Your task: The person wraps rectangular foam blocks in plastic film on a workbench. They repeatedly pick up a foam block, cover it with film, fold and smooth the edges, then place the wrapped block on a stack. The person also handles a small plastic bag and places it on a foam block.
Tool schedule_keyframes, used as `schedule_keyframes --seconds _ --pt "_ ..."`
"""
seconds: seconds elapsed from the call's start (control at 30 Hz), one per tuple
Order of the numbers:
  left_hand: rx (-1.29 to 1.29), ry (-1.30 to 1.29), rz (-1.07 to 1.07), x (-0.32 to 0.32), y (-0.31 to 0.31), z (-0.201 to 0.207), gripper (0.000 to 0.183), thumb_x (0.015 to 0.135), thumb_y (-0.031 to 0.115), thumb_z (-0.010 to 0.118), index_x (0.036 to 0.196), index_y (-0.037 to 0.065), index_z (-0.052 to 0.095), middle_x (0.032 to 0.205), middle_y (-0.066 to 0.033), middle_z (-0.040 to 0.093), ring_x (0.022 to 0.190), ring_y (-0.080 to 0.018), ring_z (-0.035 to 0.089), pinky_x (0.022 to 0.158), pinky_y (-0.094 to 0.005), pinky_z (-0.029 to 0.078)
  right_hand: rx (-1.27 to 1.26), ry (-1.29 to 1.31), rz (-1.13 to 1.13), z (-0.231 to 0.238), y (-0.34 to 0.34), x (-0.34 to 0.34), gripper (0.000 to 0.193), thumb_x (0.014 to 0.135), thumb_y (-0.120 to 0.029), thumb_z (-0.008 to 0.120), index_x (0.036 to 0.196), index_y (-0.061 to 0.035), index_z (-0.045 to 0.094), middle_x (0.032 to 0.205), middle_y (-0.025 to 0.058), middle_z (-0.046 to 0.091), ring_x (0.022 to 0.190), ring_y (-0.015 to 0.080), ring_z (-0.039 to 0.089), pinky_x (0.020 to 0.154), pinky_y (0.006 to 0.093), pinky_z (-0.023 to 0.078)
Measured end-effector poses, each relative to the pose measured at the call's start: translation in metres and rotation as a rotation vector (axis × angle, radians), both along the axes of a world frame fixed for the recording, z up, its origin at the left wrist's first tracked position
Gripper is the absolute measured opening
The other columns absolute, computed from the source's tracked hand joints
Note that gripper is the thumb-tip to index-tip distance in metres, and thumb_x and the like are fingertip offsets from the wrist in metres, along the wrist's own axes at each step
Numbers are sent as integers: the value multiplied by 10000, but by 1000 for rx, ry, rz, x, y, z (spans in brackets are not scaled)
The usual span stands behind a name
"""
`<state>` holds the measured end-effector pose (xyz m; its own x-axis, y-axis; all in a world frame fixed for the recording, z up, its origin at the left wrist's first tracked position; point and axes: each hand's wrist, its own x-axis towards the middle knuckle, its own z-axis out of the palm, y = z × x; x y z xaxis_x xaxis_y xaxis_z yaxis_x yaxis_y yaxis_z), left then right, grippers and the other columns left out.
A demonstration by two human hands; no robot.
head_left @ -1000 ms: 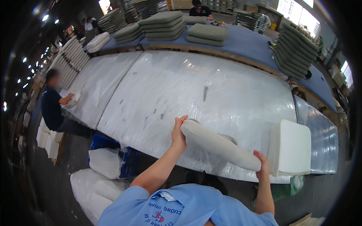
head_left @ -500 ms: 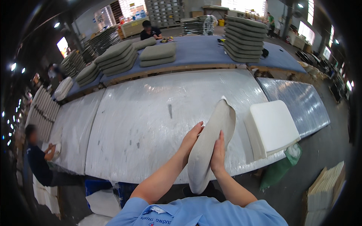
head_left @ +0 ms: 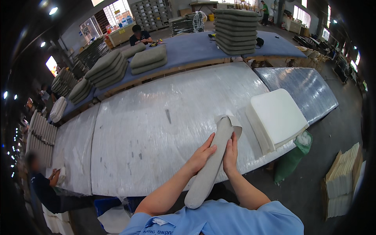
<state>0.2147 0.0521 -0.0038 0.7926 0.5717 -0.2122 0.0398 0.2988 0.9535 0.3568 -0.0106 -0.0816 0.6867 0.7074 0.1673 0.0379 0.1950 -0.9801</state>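
Between my two hands a seat cushion in a light grey fabric cover stands on its narrow edge, its near end close to my shirt. My left hand presses the cushion's left face, and my right hand lies along its right face with fingers pointing away from me. At the far end the cover gapes, and a loose flap of fabric folds out over the table. Under the cushion's far part is a work table wrapped in clear plastic film. To the right sits a stack of white foam pads.
Behind, a blue-topped table bears a tall pile of grey cushions and lower piles. One co-worker handles a pale piece at the left; another sits beyond. A green sack hangs off the right edge.
The cushion has turned from showing its broad side to edge-on, and its far end has dropped lower. The flap has spread out. My view has shifted slightly.
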Motion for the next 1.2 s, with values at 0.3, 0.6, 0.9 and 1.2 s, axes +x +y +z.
schedule_keyframes --seconds 0.3,0.6,0.9,1.2 --pt "57 -5 7 0 -5 -1 685 1078 278 506 1682 180 197 1699 -109 295 1528 -229 307 1233 -328 228 -16 -702 -243 36 25 73 597 958 -196 715 1481 -10 494 1527 244 462 1440 339 437 1189 415 334" --pt "130 -25 -67 31 8 -12 814 959 219 558 1684 163 192 1712 -140 247 1543 -262 291 1235 -352 233 -36 -434 -47 47 37 106 210 1012 -176 670 1106 -8 753 871 33 722 799 86 618 743 252 497" --pt "72 -5 -122 109 46 -17 729 1055 428 467 1673 133 215 1619 -160 415 1453 -251 422 1194 -356 326 -67 -291 -12 32 26 112 210 1030 -212 654 1018 -8 702 802 14 663 736 71 557 677 261 474" --pt "195 383 -342 8 6 -185 721 1116 541 257 1598 15 363 1645 -184 380 1519 -297 355 1258 -408 234 32 -273 -387 -12 -41 154 220 1081 -179 578 987 -4 672 891 0 656 801 77 554 734 259 482"
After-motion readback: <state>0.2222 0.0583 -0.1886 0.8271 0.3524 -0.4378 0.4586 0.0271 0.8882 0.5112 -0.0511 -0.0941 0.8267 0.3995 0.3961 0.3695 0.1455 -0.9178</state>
